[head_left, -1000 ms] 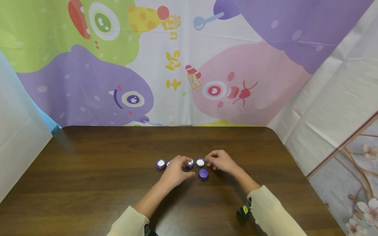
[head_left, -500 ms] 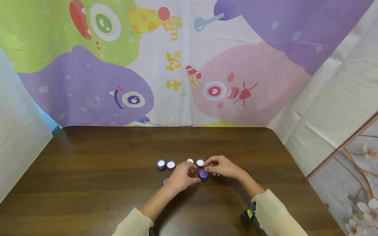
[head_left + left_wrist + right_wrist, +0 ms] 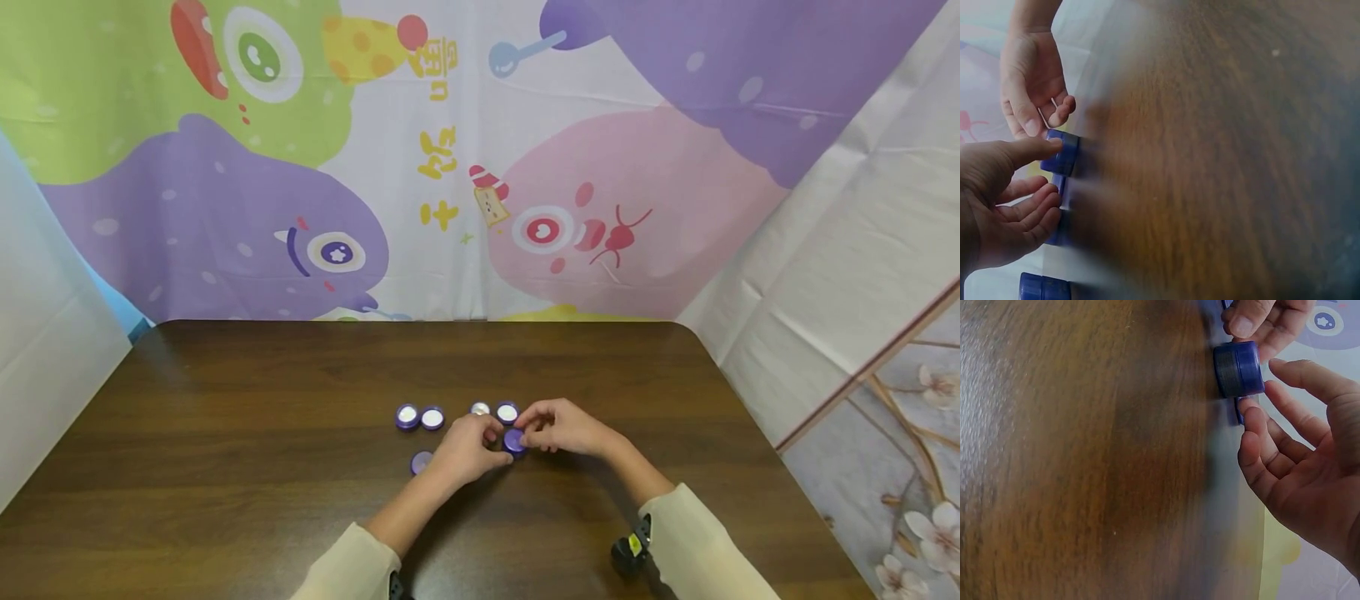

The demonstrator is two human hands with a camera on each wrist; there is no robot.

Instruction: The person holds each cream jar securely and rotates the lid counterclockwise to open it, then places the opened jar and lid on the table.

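A small round purple jar (image 3: 513, 442) stands on the brown table (image 3: 300, 517), between the two hands. In the left wrist view my left hand (image 3: 467, 450) holds its thumb across the near side of the jar (image 3: 1063, 156), and its other fingers are loosely bent below it. From the other side comes my right hand (image 3: 566, 429). Seen from the right wrist, its thumb and forefinger tips are right at the edge of the jar (image 3: 1239, 369), with the remaining fingers half bent. Neither hand's fingers wrap round the jar.
Behind the hands stand several purple round containers with white or silvery tops: one pair (image 3: 432, 418) at the left, another (image 3: 507, 412) by the right fingertips. A lilac-topped one (image 3: 422, 462) lies beside the left wrist. A cartoon-printed cloth (image 3: 300, 167) hangs behind the table.
Both hands have closed in on the jar: the left moved right and nearer, uncovering containers behind it; the right came down to the jar's edge. During the last half second they barely moved.
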